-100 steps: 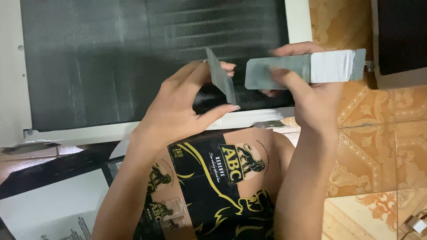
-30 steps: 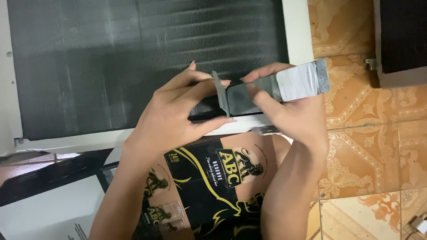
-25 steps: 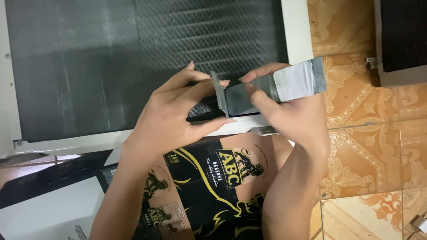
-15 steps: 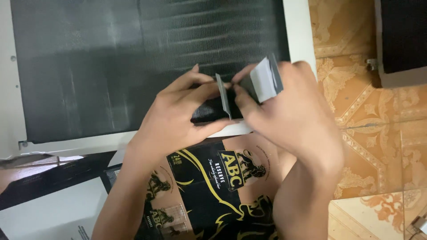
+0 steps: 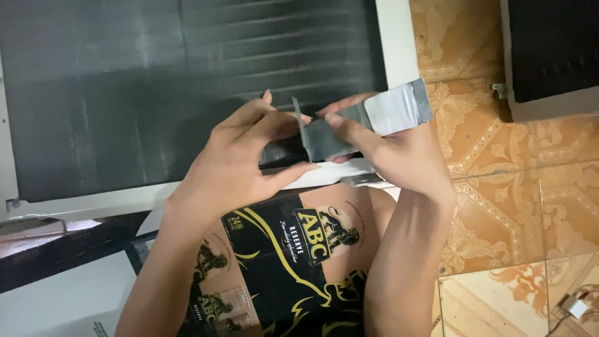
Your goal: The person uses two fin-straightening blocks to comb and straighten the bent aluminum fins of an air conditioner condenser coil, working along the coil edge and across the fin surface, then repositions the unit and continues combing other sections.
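Patterned orange floor tiles (image 5: 499,187) underhand.

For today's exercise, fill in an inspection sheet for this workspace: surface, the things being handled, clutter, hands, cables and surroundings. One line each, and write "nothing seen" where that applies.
Surface: patterned orange floor tiles on the right; a large dark finned panel in a white frame fills the top left.
Things handled: grey tape strip, held up between both hands; one short end stands edge-on near the left thumb.
Clutter: black and gold printed carton under the forearms; dark flat pieces at lower left.
Hands: left hand and right hand both pinch the strip.
Cables: a thin wire with small white connector at bottom right.
Surroundings: dark panel with white edge at top right.
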